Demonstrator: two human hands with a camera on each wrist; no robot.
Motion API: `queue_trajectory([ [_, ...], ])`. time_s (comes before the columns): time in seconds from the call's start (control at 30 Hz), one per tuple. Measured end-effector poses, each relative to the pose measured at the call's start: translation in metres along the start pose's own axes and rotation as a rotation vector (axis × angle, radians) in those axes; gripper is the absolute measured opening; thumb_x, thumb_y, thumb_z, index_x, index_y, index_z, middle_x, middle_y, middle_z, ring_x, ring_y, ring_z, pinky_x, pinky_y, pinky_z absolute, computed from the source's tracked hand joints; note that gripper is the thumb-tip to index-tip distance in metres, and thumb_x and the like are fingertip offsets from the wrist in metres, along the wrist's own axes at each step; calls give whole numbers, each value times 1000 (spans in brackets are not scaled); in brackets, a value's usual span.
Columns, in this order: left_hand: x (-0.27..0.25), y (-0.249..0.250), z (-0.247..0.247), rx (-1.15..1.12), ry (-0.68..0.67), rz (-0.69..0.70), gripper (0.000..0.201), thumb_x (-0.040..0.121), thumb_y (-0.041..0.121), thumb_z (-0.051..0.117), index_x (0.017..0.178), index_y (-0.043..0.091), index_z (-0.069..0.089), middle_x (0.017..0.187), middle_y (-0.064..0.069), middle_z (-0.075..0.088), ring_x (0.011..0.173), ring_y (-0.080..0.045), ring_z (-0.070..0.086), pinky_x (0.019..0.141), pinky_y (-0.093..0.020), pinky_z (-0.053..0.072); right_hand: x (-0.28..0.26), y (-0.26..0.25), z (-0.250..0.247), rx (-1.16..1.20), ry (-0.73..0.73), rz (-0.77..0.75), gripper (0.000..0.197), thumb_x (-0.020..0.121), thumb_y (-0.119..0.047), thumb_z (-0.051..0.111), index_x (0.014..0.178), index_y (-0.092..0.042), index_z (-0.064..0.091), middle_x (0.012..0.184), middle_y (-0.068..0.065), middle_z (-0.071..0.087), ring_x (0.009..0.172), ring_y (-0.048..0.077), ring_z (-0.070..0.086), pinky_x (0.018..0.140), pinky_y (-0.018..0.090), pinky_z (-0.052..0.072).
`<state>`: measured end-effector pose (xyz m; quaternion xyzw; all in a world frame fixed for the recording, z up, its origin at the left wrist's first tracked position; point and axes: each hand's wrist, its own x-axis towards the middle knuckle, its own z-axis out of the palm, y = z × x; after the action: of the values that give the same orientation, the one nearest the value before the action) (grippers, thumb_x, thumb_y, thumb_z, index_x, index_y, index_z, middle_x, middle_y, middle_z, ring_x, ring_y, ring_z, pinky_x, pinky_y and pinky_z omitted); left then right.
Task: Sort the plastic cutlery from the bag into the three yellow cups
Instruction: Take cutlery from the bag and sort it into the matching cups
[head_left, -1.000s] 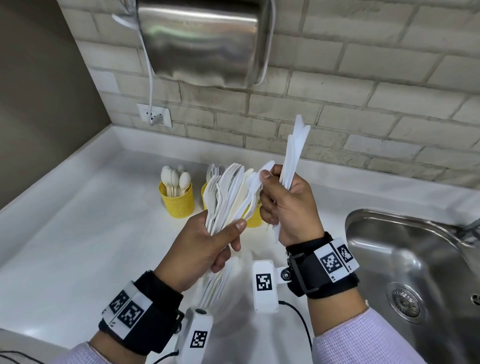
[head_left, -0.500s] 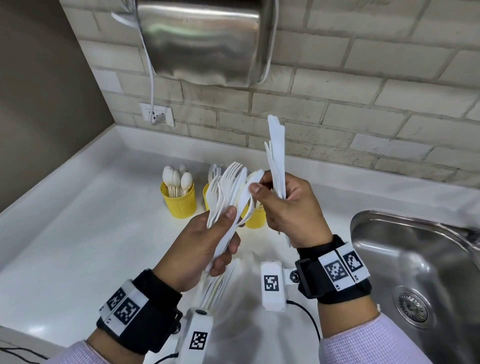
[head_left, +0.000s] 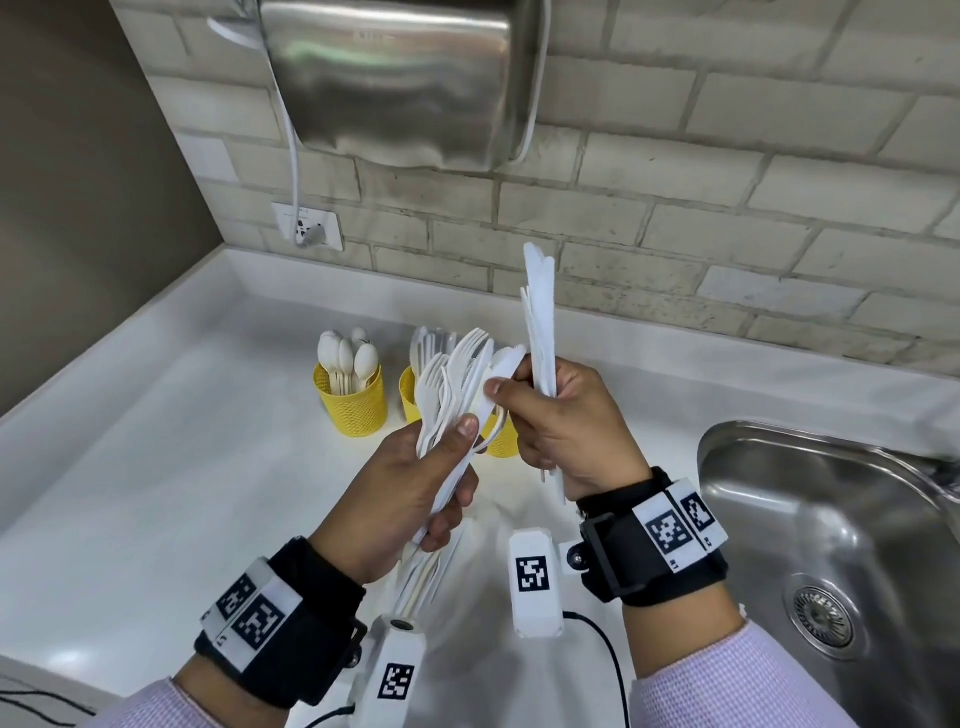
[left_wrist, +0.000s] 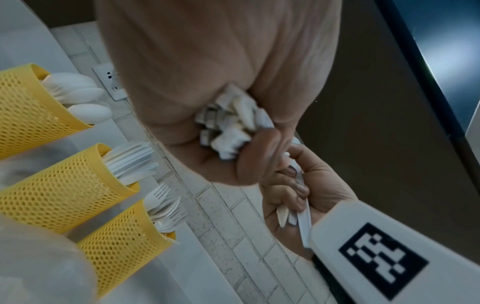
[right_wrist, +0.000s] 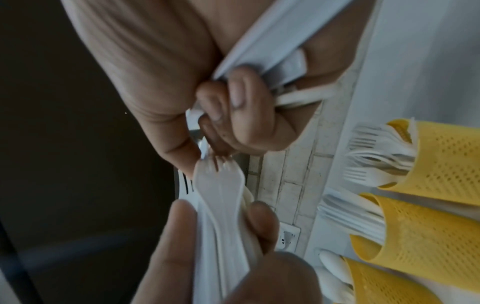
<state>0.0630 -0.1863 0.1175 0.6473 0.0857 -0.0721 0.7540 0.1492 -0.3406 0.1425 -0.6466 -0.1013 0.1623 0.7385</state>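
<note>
My left hand (head_left: 410, 493) grips a fanned bunch of white plastic forks and knives (head_left: 457, 384) above the counter. My right hand (head_left: 566, 431) holds an upright bundle of white knives (head_left: 540, 317), and its thumb and forefinger pinch the tip of one knife (head_left: 506, 361) in the left bunch. Three yellow mesh cups stand behind the hands: the spoon cup (head_left: 353, 400) (left_wrist: 23, 109), the knife cup (left_wrist: 62, 189) (right_wrist: 426, 232) and the fork cup (left_wrist: 124, 244) (right_wrist: 446, 164). In the head view the hands hide most of the two right cups.
A steel sink (head_left: 831, 545) lies at the right. A clear plastic bag (head_left: 483, 535) rests on the white counter (head_left: 156, 467) under my hands. A steel dispenser (head_left: 400, 78) hangs on the brick wall, with a socket (head_left: 306, 226) at the left.
My right hand has swung its knife bundle from a rightward tilt to upright and closed on the left bunch. Its thumb now pinches a knife tip there.
</note>
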Motion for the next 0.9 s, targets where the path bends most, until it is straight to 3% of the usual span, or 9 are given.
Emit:
queue_trajectory([
  [0.2,-1,0,1,18,0,18,57,94,59,55,110,4,59,69,-13,51,44,-21,33,45,-23,30,6,-2,0,270,54,27,30,95,-3,63,72,-16,49,48,-3,35,34,10,25,36,17,20],
  [0.3,-2,-3,3,-6,-2,0,57,93,57,59,112,3,58,70,-13,51,44,-20,33,45,-23,29,10,-5,-6,356,89,17,28,97,-5,62,75,-18,49,59,2,33,35,11,24,35,17,20],
  [0.4,0,-5,2,-33,-4,-2,55,94,55,66,114,4,57,70,-12,52,45,-20,33,45,-23,29,9,-4,-9,303,58,-8,21,98,-7,62,83,-15,49,67,7,39,36,11,26,35,17,21],
  [0.53,2,-6,2,-44,8,4,52,94,54,67,112,6,58,69,-11,53,46,-21,33,46,-22,30,4,-1,-13,178,-18,-40,23,98,-7,63,81,-16,51,60,6,32,38,12,24,39,18,21],
  [0.67,5,-10,5,-56,4,-13,47,89,56,68,105,12,63,69,-10,53,47,-20,32,44,-22,30,2,-2,-20,189,34,-104,19,101,-7,58,85,-13,52,62,9,33,42,14,27,39,20,22],
  [0.73,6,-12,7,-42,-11,-16,53,84,58,69,108,11,63,69,-8,54,47,-20,32,45,-22,29,4,-1,-23,237,90,-109,12,106,-12,50,99,-3,54,73,16,44,49,18,40,40,23,32],
  [0.8,7,-13,9,-30,-36,-11,63,79,59,72,114,8,60,70,-8,55,48,-20,32,45,-23,29,5,1,-24,249,115,-85,28,108,-18,45,112,8,54,86,20,57,67,26,56,52,29,48],
  [0.9,7,-12,12,-31,-73,-2,52,84,51,72,115,12,59,71,-8,55,48,-19,32,45,-23,29,4,1,-22,338,130,-77,25,109,-18,42,109,3,56,96,14,67,88,32,62,69,36,53],
])
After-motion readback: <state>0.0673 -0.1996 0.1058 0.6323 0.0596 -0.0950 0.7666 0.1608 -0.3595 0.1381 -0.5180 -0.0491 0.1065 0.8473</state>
